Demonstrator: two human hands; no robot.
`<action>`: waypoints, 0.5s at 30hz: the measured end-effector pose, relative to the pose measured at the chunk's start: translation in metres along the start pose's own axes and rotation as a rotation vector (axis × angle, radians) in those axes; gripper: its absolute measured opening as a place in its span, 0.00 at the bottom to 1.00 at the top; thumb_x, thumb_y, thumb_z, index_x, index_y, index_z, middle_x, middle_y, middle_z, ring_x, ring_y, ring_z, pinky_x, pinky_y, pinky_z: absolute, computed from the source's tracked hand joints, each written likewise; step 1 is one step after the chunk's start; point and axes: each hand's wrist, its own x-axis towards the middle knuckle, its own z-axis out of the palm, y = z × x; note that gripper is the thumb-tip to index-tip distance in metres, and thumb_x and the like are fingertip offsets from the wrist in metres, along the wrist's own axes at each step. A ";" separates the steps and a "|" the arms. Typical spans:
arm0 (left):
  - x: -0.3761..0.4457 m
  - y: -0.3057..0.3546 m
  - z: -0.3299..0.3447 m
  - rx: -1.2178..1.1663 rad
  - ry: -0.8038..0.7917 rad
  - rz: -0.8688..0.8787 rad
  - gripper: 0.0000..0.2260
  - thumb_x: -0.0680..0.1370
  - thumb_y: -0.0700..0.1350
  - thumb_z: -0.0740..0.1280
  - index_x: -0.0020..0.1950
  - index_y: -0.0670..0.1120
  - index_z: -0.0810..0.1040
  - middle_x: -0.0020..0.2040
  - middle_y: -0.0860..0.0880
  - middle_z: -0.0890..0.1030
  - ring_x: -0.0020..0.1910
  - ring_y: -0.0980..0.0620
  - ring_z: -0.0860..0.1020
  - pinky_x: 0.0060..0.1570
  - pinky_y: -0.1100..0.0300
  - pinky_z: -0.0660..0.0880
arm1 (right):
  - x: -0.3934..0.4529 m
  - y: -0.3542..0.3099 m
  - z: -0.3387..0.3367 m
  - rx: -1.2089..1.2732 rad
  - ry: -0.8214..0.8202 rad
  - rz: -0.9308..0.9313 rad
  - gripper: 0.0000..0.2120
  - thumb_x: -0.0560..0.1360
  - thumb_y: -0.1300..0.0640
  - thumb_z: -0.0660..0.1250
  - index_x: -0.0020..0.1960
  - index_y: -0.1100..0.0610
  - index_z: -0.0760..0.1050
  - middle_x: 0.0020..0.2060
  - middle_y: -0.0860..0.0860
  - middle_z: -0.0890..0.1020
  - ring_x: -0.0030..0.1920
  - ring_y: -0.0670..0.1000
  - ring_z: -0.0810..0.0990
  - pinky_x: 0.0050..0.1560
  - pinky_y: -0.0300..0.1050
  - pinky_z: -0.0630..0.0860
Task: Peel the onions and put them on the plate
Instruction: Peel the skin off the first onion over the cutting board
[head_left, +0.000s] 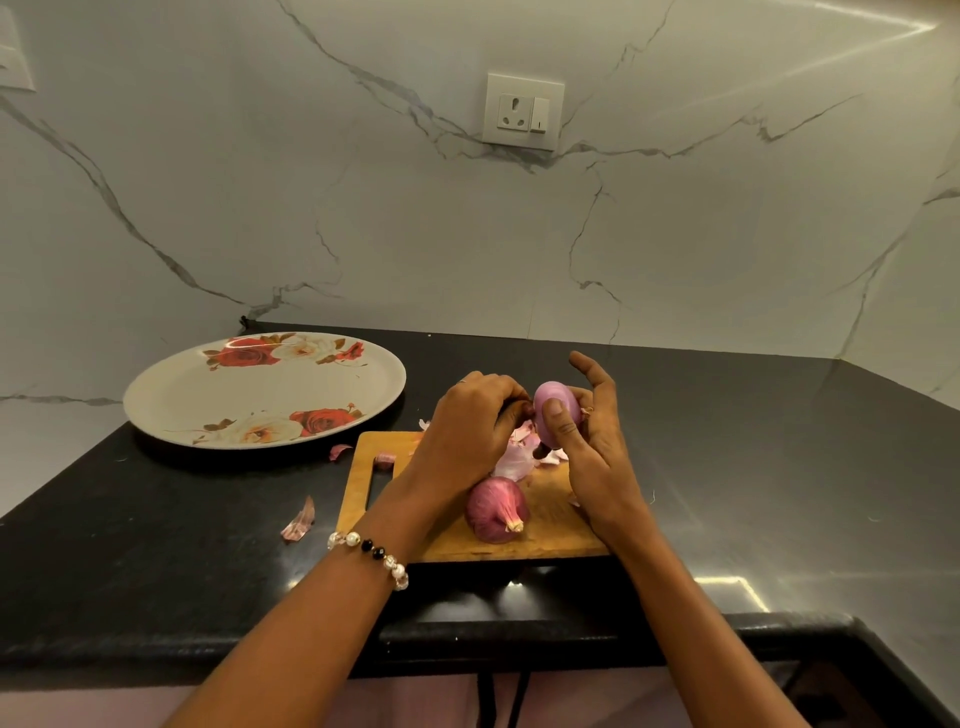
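Far left: floral plate (208, 395) on the black counter (156, 545), nothing on it. Loose peel scrap (300, 522) on the counter near the plate, another small one (338, 451) by the plate's rim. Wooden cutting board (550, 519) mid-counter, handle slot on its left end. Unpeeled red onion (496, 511) lies on the board, root end toward the camera. Pile of peels (519, 452) on the board behind it. Left hand (467, 431), bead bracelet (371, 553) on its wrist, fingers curled at the left end of the peeled onion (557, 413), pinching there; exactly what is pinched is hidden. That onion is held up above the board, smooth and pale purple. Right hand (592, 441) grips it, thumb across the front, fingers behind. Wall socket (522, 111) on the marble backsplash above.
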 end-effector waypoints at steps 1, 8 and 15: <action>0.000 0.000 0.000 0.016 -0.010 -0.006 0.06 0.78 0.40 0.66 0.49 0.39 0.80 0.44 0.43 0.82 0.42 0.55 0.73 0.42 0.70 0.67 | 0.000 0.001 0.000 0.002 -0.002 0.002 0.24 0.76 0.46 0.62 0.71 0.43 0.60 0.52 0.51 0.76 0.50 0.45 0.82 0.46 0.40 0.80; 0.002 -0.001 -0.002 0.107 -0.077 -0.005 0.06 0.79 0.40 0.62 0.48 0.42 0.78 0.41 0.45 0.80 0.40 0.54 0.71 0.46 0.58 0.63 | 0.002 0.005 0.000 0.049 -0.036 0.065 0.30 0.77 0.46 0.61 0.76 0.48 0.57 0.56 0.58 0.77 0.56 0.54 0.81 0.52 0.42 0.80; 0.001 -0.001 -0.003 -0.007 -0.092 -0.060 0.07 0.76 0.39 0.59 0.46 0.45 0.76 0.37 0.54 0.74 0.36 0.56 0.71 0.44 0.49 0.72 | 0.002 0.001 -0.002 0.250 -0.064 0.182 0.33 0.72 0.36 0.69 0.73 0.41 0.61 0.56 0.58 0.81 0.58 0.58 0.81 0.56 0.48 0.79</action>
